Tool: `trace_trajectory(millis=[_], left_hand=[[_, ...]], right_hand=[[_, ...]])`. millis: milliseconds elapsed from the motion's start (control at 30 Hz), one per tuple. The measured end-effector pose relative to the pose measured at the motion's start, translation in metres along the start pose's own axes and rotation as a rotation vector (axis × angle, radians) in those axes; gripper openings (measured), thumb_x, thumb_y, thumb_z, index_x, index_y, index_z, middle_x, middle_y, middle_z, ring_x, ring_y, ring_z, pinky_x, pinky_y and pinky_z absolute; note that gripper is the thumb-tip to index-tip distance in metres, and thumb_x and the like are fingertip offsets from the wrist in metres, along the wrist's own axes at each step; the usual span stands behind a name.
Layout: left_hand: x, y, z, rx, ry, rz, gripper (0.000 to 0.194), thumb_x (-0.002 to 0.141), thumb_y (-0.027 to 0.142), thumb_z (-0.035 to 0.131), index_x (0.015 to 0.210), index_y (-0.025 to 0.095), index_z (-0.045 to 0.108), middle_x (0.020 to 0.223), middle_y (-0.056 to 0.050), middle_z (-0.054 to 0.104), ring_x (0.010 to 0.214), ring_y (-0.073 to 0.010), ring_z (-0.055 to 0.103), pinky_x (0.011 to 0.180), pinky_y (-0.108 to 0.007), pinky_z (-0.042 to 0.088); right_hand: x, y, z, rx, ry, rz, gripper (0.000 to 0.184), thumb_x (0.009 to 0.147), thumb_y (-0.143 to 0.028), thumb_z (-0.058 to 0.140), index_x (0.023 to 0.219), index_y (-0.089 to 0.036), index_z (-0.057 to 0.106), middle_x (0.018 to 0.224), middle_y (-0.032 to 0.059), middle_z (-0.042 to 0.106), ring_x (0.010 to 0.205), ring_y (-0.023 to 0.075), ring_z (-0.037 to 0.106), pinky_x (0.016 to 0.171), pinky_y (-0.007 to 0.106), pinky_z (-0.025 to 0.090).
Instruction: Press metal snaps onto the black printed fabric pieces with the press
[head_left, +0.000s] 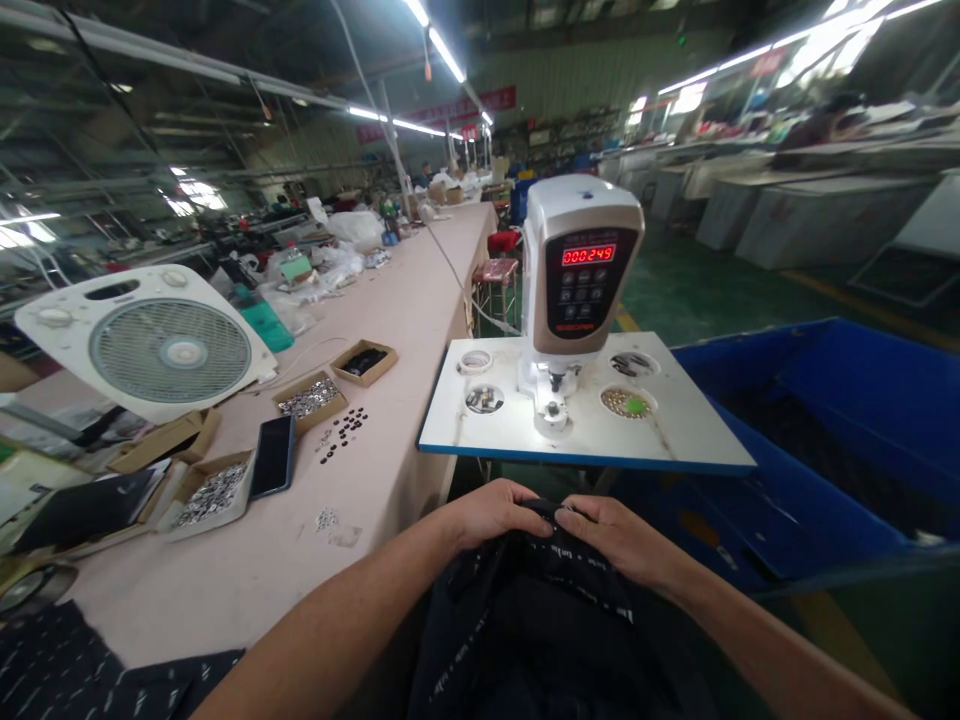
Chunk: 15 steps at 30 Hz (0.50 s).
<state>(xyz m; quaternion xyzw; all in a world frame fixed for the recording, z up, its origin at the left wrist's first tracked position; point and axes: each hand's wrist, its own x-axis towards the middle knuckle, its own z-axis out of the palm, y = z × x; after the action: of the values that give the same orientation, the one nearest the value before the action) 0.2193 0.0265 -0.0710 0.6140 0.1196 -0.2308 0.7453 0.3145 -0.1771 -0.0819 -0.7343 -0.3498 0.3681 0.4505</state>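
Observation:
My left hand (495,512) and my right hand (615,535) both pinch the top edge of a dark printed garment (540,620) that lies in my lap, just below the front edge of a white machine table (675,435). A white snap press machine (577,270) with a red counter display stands on that table. Small round dishes of fasteners (628,402) sit in the tabletop around the press head (553,408).
A long pale workbench (390,330) runs off to the left with cardboard boxes of snaps (309,398), loose dark buttons (345,428), a phone (273,455) and a white box fan (154,345). A large blue bin (825,430) stands at the right. More dark fabric (67,670) lies at the lower left.

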Motion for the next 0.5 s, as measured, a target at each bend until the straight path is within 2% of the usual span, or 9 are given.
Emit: trace_trajectory(millis=[133,200,400,500], left_hand=[[0.026,0.018,-0.015,0.037,-0.006,-0.022,0.03,0.057,0.03,0.083,0.08,0.015,0.073,0.07,0.0,0.07,0.061,-0.0122,0.058,0.063,-0.025,0.045],[0.042,0.027,-0.024,0.059,-0.003,-0.028,0.031,0.057,0.031,0.082,0.082,0.015,0.073,0.071,0.0,0.07,0.061,-0.013,0.059,0.064,-0.026,0.046],[0.095,0.062,-0.047,0.195,0.091,0.093,0.026,0.061,0.03,0.073,0.081,0.014,0.072,0.07,0.0,0.068,0.064,-0.0146,0.059,0.066,-0.028,0.045],[0.12,0.08,-0.059,0.259,0.142,0.145,0.022,0.062,0.029,0.072,0.077,0.013,0.069,0.067,0.001,0.064,0.063,-0.0137,0.056,0.064,-0.027,0.042]], right_hand=[[0.018,0.003,-0.019,0.191,-0.048,0.116,0.057,0.078,-0.075,0.068,0.087,-0.018,0.06,0.069,-0.0023,0.055,0.061,0.0144,0.046,0.055,0.026,0.033],[0.031,0.001,-0.033,0.181,-0.034,0.136,0.055,0.077,-0.072,0.07,0.086,-0.018,0.062,0.07,-0.0014,0.058,0.061,0.0152,0.049,0.056,0.026,0.035],[0.082,-0.005,-0.077,-0.198,0.199,-0.037,0.044,0.085,-0.063,0.059,0.081,-0.019,0.067,0.073,0.0011,0.066,0.07,0.0215,0.059,0.063,0.03,0.042],[0.103,-0.006,-0.093,-0.309,0.332,-0.059,0.042,0.083,-0.06,0.056,0.076,-0.02,0.066,0.068,0.0009,0.065,0.067,0.0222,0.06,0.061,0.031,0.041]])
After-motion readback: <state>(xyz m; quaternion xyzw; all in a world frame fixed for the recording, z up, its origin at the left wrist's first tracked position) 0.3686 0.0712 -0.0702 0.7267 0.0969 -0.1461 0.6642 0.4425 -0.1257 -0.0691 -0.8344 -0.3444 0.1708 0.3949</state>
